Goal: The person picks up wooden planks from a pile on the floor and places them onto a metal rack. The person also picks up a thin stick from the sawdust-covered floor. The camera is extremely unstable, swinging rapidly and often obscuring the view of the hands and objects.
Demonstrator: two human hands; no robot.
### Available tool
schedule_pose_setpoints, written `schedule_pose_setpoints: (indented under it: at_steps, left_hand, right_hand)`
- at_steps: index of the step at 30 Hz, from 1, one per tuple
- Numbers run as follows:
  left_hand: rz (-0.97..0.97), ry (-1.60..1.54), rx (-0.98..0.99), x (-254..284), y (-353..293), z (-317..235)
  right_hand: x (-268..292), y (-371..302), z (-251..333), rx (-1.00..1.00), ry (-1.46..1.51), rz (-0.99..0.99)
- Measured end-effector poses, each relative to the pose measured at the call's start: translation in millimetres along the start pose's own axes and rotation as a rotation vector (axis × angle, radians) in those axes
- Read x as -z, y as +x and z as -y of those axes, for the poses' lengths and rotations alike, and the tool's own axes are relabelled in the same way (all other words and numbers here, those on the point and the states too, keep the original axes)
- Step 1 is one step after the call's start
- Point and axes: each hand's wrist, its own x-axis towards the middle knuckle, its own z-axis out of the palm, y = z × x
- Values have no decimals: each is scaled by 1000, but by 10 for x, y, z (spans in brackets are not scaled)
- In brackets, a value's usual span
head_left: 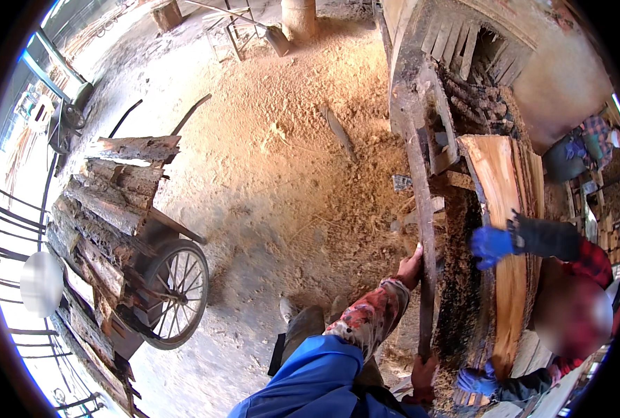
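Observation:
A long, narrow dark strip (427, 306), a board or a rail seen nearly edge-on, runs up the picture just right of my body. My left hand (410, 269), at the end of a floral sleeve, closes on its left edge about midway along. Lower down, my right hand (423, 375) grips the strip's near end; part of that hand is hard to see. Beyond the strip lies a sawn timber (508, 279) with a pale, fresh face. A co-worker's blue-gloved hand (491, 246) rests on it, and the other blue glove (477, 380) is by its near end.
A two-wheeled cart (183, 296) at left bears a heap of bark-covered slabs (108, 202). Sawdust (289, 118) covers much of the floor, where a loose wood piece (338, 132) lies. A shovel (277, 40) stands farther back. The co-worker (592, 268) leans in from the right.

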Motion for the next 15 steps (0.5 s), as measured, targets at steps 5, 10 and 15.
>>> schedule_pose_setpoints:
  at_steps: [5, 10, 15]
  left_hand:
    - [-9, -13, -44, 73, -346, -196]
    - [-18, 104, -87, 251, -555, -312]
    - [2, 114, -312, 592, -1213, -830]
  right_hand:
    - [-49, -46, 103, 25, 137, 42]
    - [-281, 82, -511, 25, -109, 48]
    - [-244, 206, -391, -91, -141, 276]
